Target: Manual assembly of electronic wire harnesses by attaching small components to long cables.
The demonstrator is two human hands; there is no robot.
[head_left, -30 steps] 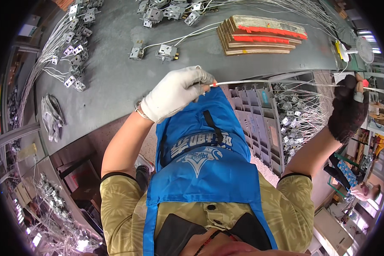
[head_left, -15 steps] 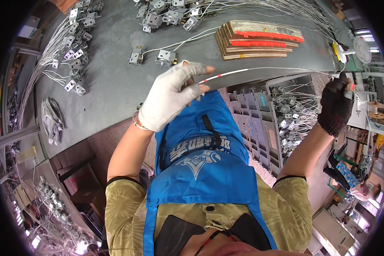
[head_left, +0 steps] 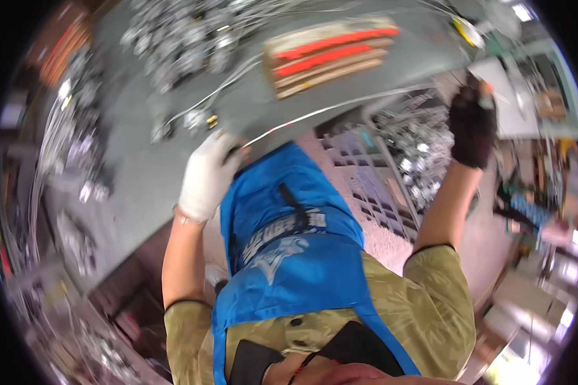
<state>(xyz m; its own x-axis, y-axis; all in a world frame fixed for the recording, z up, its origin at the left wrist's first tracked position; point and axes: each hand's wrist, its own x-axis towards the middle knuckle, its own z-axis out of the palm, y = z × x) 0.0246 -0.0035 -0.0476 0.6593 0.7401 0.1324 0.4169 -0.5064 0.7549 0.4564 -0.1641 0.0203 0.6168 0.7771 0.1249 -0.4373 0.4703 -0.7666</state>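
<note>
My left hand (head_left: 204, 176), in a white glove with bare fingertips, pinches one end of a thin white cable (head_left: 331, 110) just above my blue apron. Small red marks show on the cable near that end. It runs in a shallow curve up to the right, along the table's front edge, to my right hand (head_left: 473, 125). That hand wears a dark glove and is closed round the cable, raised at the far right. Motion blurs both hands. On the table beyond my left hand lie two small metal switch-like parts, one of them (head_left: 196, 119) with white wires attached.
Stacked wooden boards (head_left: 331, 54) with red strips lie on the grey table (head_left: 135, 160). Heaps of metal parts (head_left: 180, 38) with wires cover its back and left. A grey glove (head_left: 77, 240) rests at the left edge. A bin of wired parts (head_left: 411, 141) stands below the edge at right.
The view has turned and shifted, so the table appears tilted. My left hand has closed on the cable's end and sits lower, nearer the apron. The cable remains stretched between both hands.
</note>
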